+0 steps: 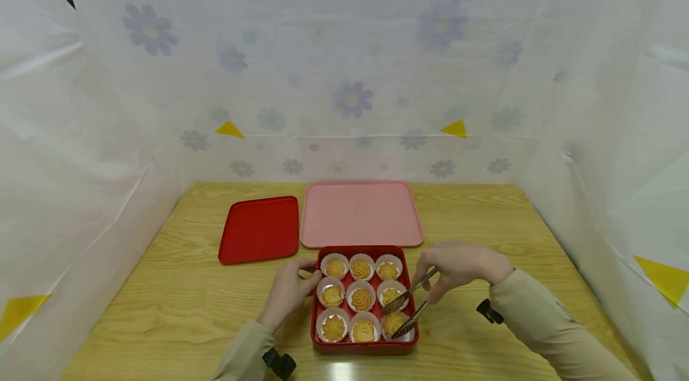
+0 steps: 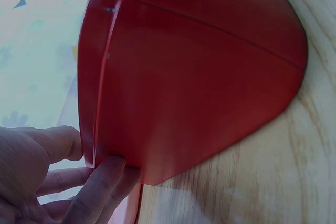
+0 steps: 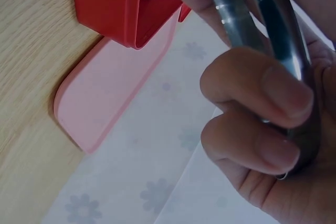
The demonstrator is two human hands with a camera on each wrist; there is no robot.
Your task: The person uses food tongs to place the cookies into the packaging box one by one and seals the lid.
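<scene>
A red box (image 1: 366, 350) holds piped cookies in white paper cups, set in rows. My left hand (image 1: 290, 290) grips the box's left wall near its far corner; in the left wrist view, fingertips (image 2: 113, 165) rest on the outer wall and another digit meets the rim. Metal tongs (image 1: 422, 308) are in my right hand (image 1: 457, 267), with fingers (image 3: 247, 85) curled round them. Spread apart, the tong tips lie either side of the cookie (image 1: 394, 322) in the near right cup. Whether they touch it, I cannot tell.
Behind the box lies a pink tray (image 1: 360, 213). A flat red tray or lid (image 1: 259, 230) sits left of it. All stand on a wooden table (image 1: 161, 309), with white flower-patterned sheeting (image 1: 344, 70) hanging behind and at both sides.
</scene>
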